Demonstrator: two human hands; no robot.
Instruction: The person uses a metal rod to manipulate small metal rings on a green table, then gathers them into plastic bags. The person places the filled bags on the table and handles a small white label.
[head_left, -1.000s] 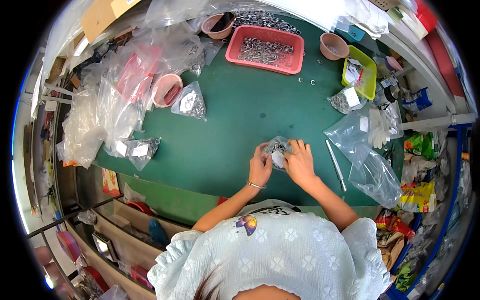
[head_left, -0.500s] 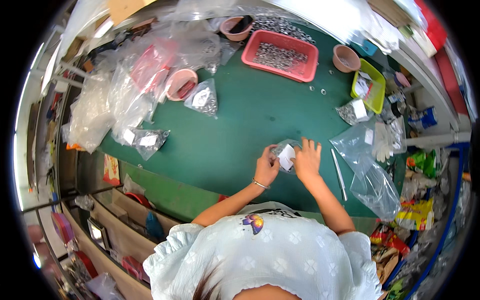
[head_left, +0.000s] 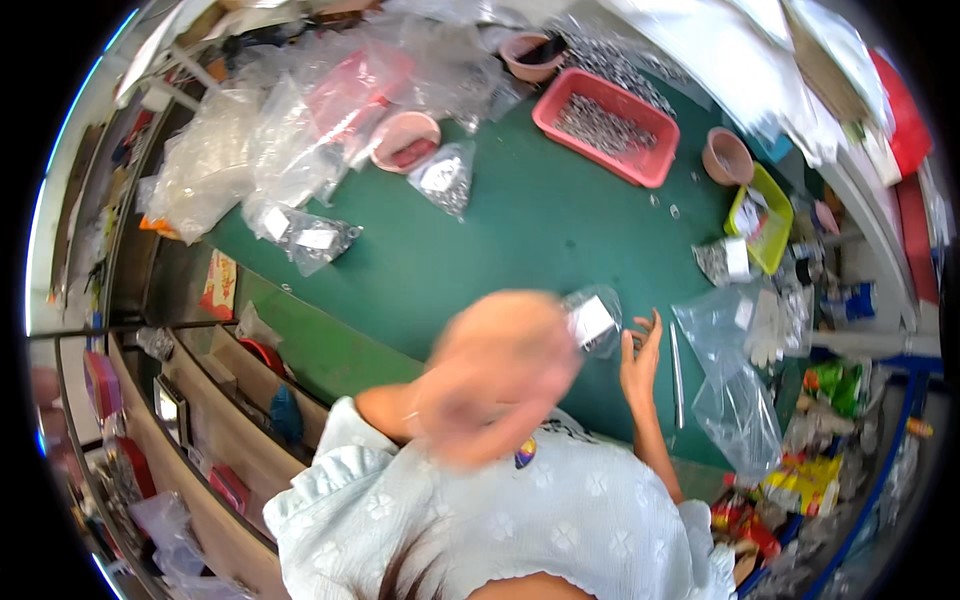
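Observation:
A small clear plastic bag with a white label [head_left: 592, 318] lies on the green table in front of me. My left hand [head_left: 500, 375] is raised close to the camera and smeared by motion, so its fingers do not show clearly. It overlaps the bag's left edge in the picture. Just right of the bag, my right hand [head_left: 641, 358] rests at the table with its fingers apart and nothing in them. Beside it lies a thin silver rod [head_left: 677, 375].
A pink tray [head_left: 655, 175] of small metal parts stands at the far side, near a lime-green basket [head_left: 774, 235]. Filled labelled bags [head_left: 446, 180] sit at the left. Empty plastic bags [head_left: 735, 400] lie at the right, and a pink bowl [head_left: 405, 130] stands far left.
My left hand has left the labelled bag and come up toward the camera. My right hand has let go of the bag and moved right and slightly nearer. The whole view has turned slightly.

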